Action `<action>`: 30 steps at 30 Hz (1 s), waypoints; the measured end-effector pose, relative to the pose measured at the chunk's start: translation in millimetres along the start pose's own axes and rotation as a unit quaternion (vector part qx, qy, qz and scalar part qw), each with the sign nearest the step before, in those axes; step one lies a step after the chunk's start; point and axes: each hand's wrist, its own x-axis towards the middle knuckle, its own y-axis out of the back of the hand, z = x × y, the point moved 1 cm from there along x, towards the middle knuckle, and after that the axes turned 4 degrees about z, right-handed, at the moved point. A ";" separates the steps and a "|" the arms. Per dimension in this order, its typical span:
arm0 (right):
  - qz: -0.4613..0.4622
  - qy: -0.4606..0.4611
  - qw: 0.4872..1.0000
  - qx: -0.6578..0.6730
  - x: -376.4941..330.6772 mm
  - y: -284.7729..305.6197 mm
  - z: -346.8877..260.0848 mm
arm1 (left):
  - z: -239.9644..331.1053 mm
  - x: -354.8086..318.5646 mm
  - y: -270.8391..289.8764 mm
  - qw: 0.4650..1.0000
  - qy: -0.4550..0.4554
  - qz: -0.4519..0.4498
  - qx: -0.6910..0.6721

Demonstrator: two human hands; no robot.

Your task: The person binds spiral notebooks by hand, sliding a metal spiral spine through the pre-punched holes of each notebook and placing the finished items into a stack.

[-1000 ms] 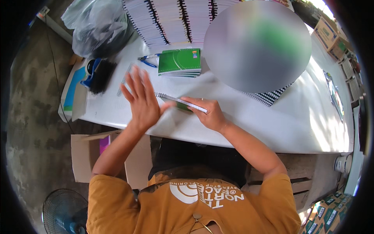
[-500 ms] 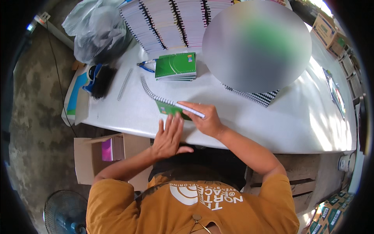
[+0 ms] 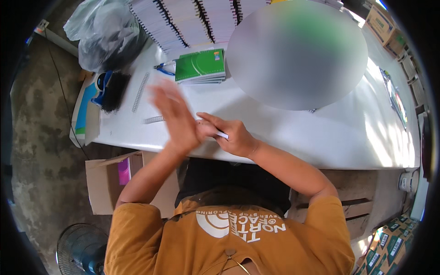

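Observation:
My right hand grips a small notebook, whose white page edge shows beside the fingers. Most of that notebook is hidden behind my hands. A metal spiral coil sticks out to the left of it, past my left wrist. Raised over the coil, my left hand has its fingers stretched out and smeared by motion; its thumb side is close to the notebook. Farther off lies a stack of green notebooks, with blue-handled pliers at its left. Another loose spiral coil rests on the white table.
Tall stacks of bound books stand at the back. A grey plastic bag, a blue tape dispenser and a black bundle sit at the left. Below the edge are an open carton and a fan.
My left hand has lifted from the green cover and swung up and left over the coil. My right hand still grips the notebook, which is now mostly hidden. The whole view has shifted slightly.

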 end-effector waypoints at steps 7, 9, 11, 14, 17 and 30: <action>-0.002 -0.035 0.999 0.002 -0.2 -0.7 1.2 | 9.3 -22.6 -18.2 0.999 -0.052 -0.015 0.006; -0.002 -0.014 1.000 -0.010 1.0 5.9 5.2 | 27.7 -0.4 -12.2 0.995 -0.073 -0.060 0.038; 0.058 0.002 0.998 -0.026 5.6 7.8 6.5 | 48.5 -57.2 -15.8 0.969 -0.129 -0.158 -0.137; 0.011 -0.072 0.996 0.050 5.9 9.7 3.4 | 38.3 -24.7 -7.2 0.987 -0.142 -0.067 0.046; -0.009 -0.088 0.996 0.021 2.9 6.9 6.9 | 37.1 12.5 -14.0 0.998 -0.042 -0.043 0.008; 0.001 -0.094 0.995 0.033 8.5 9.0 20.7 | 40.5 41.0 15.4 0.967 -0.034 -0.216 -0.133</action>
